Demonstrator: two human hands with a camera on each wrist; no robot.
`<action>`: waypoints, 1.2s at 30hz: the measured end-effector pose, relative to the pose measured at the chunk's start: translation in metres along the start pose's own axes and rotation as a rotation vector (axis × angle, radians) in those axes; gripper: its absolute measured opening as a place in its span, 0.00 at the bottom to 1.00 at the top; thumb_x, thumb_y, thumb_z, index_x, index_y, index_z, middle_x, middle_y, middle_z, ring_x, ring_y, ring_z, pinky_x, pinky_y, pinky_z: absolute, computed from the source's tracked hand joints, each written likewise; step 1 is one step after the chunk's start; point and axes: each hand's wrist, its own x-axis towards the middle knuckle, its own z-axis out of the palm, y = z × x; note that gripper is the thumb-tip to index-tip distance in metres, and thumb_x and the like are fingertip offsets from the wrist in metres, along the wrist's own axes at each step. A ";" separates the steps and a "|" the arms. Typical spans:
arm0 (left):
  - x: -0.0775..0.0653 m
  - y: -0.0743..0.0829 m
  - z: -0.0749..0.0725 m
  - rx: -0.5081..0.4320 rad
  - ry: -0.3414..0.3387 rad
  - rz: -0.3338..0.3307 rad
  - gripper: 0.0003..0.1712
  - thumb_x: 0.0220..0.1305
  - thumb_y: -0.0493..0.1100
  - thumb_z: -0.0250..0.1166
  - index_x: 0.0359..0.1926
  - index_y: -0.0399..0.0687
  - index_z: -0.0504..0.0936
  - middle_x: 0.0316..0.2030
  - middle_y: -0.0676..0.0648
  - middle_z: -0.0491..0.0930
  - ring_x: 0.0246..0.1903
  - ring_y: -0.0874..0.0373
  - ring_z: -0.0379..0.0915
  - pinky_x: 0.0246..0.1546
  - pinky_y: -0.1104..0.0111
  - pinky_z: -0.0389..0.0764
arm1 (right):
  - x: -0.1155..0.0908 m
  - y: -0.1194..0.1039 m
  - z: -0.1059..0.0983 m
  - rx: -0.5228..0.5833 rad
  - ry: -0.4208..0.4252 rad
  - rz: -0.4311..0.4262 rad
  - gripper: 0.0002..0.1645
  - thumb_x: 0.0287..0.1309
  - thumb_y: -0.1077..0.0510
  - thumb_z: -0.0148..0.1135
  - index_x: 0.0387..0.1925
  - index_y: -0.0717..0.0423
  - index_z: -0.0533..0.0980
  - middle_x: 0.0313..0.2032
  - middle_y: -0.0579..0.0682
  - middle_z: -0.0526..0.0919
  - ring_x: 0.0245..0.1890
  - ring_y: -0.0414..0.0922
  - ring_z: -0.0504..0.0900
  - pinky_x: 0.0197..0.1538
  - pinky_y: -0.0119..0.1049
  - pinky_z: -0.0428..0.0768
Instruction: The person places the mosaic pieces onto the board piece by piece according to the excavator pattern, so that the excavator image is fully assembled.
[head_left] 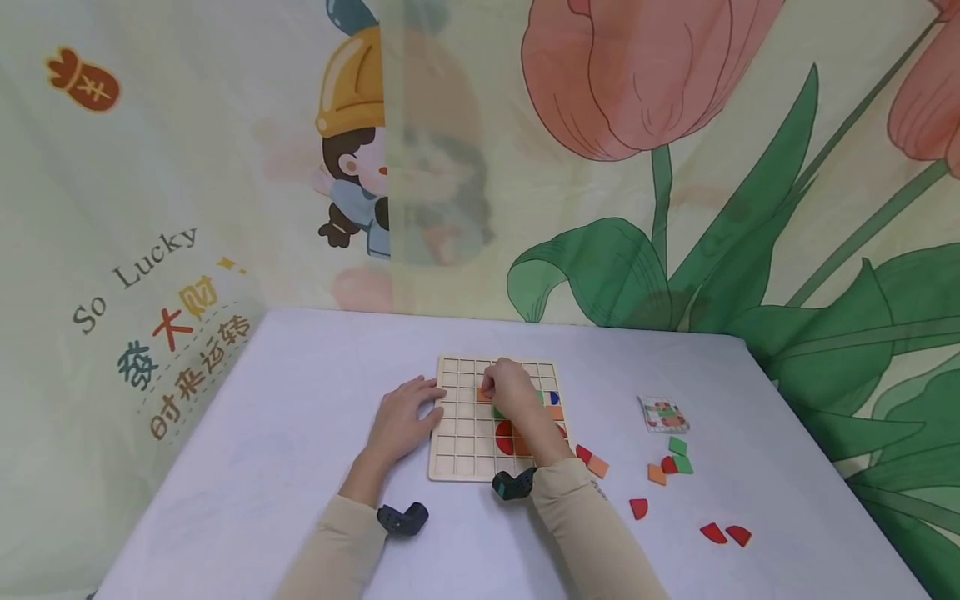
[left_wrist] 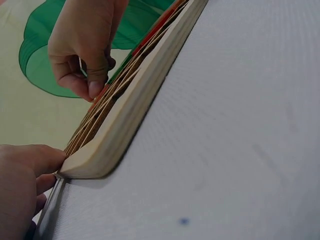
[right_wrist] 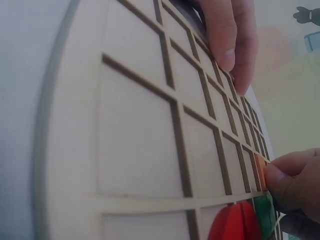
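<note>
A wooden grid board point(head_left: 453, 443) lies on the white table. My right hand point(head_left: 513, 393) reaches over it, thumb and curled fingers pinching an orange square tile point(right_wrist: 260, 172) at a cell. In the left wrist view the right hand's thumb point(left_wrist: 96, 89) points down at the grid. Red pieces point(head_left: 505, 437) and a green tile point(right_wrist: 264, 212) sit in cells near that hand, with a blue piece point(head_left: 554, 397) and another orange tile point(head_left: 555, 412) at the board's right side; the forearm hides part of this area. My left hand point(head_left: 405, 419) rests against the board's left edge, fingers extended.
To the right lies a small pattern card point(head_left: 663, 414). Loose green tiles point(head_left: 678, 446), an orange tile point(head_left: 657, 473) and several red quarter-round pieces point(head_left: 638, 508) are scattered before it. Close to the board's right corner are a red piece point(head_left: 583, 453) and an orange tile point(head_left: 597, 465).
</note>
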 end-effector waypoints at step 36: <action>0.000 0.003 -0.001 -0.011 -0.017 -0.032 0.19 0.63 0.50 0.60 0.53 0.53 0.80 0.63 0.49 0.72 0.69 0.50 0.58 0.67 0.48 0.60 | -0.123 0.095 -0.058 0.022 -0.166 0.224 0.16 0.47 0.60 0.72 0.41 0.51 0.80 0.33 0.48 0.77 0.32 0.42 0.73 0.35 0.32 0.81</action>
